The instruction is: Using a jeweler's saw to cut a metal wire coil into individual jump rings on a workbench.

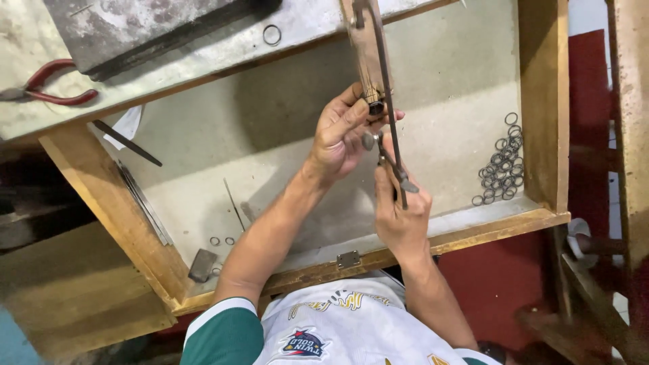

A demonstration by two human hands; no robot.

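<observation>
Nearest the camera, the right hand (403, 216) is closed in a fist around the handle of a thin saw frame (390, 101), whose dark metal bar runs up and away from the fist, past the other hand. Just beyond and to the left, the left hand (341, 135) is curled with thumb and fingers pinched at the lower tip of a narrow wooden peg (368, 54) that juts out from the bench edge; what it pinches there is too small to tell, though a dark round piece shows at the peg's end. The saw frame crosses right beside those fingertips, so both hands meet at the peg tip.

Below them lies an open wooden drawer (541, 101) with a pale floor. A heap of small metal rings (501, 169) lies at its right side, well apart from the hands, and a few loose rings (222, 240) lie at lower left. Farther off, red-handled pliers (47, 84) rest on the benchtop.
</observation>
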